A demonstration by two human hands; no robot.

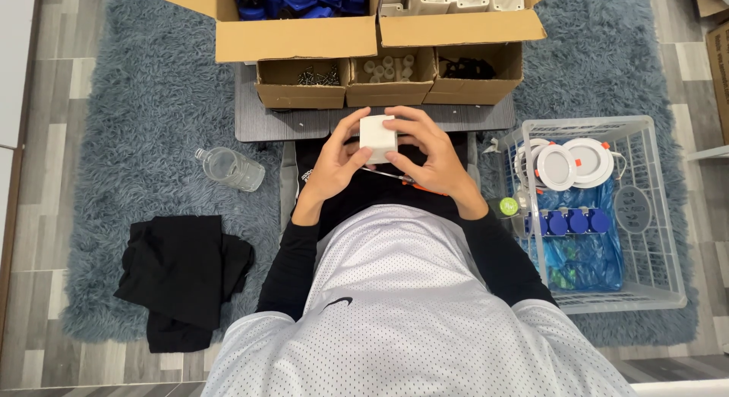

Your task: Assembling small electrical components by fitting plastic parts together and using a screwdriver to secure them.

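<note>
Two hands (387,158) closed around one white box (377,137).
Several finished round lights (569,163) already in crate (668,237) right of box; more parts boxed beyond.

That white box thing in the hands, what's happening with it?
A person sitting on a shaggy blue-grey rug holds a small white box up with both hands, the left hand and right hand wrapped around its sides. Ahead, small cardboard boxes hold screws and little parts. A white wire basket with round white lamps and blue parts sits to the right.
</note>
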